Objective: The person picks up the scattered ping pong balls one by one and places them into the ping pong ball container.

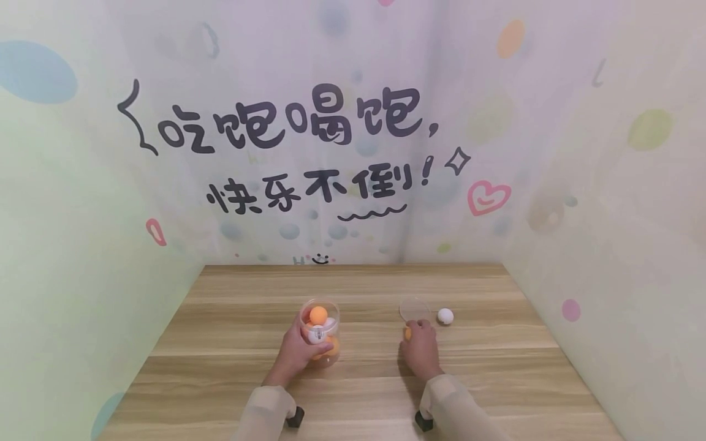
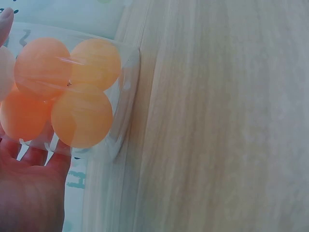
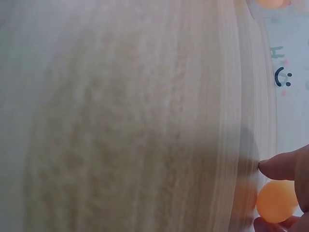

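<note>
My left hand [image 1: 296, 355] holds a clear plastic jar [image 1: 334, 329] upright on the table, thumb across its front. Orange and white ping-pong balls fill much of it; in the left wrist view several orange balls [image 2: 82, 116] show through its wall, fingers behind it. To the right, my right hand [image 1: 422, 350] reaches down to the tabletop and grips an orange ping-pong ball [image 3: 276, 202] between thumb and fingers. Just beyond those fingers lies a clear round lid [image 1: 413, 306]. A white ping-pong ball [image 1: 445, 316] rests right of the lid.
The wood-grain table [image 1: 364, 392] runs back to a printed wall [image 1: 353, 239] with black lettering, and further walls stand at its left and right sides. Both wrists wear black straps under light sleeves [image 1: 455, 407].
</note>
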Demonstrator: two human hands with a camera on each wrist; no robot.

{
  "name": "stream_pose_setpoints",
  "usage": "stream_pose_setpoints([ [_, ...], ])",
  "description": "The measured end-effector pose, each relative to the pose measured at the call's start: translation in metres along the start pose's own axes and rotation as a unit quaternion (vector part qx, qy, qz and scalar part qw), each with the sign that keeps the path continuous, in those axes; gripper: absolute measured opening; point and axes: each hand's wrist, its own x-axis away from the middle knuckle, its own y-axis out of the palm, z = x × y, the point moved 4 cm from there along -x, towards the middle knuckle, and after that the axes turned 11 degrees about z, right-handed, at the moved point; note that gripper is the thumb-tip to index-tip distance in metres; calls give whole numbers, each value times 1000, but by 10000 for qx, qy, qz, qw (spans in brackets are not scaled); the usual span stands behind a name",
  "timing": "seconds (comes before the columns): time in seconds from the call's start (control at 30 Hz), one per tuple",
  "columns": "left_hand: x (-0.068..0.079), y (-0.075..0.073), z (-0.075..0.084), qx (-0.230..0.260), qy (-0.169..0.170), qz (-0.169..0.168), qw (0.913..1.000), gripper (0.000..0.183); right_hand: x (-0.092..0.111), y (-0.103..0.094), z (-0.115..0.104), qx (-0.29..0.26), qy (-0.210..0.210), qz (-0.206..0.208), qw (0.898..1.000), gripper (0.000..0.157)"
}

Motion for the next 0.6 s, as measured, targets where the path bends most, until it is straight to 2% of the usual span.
stream_pose_setpoints([
  [0.27,0,0,1,-13,-6,-7,10000,96,1,4,1,-366,33,23,9993,39],
  [0.6,0,0,0,52,-19,-36,10000,95,4,9,-1,-722,-467,339,9957,40],
])
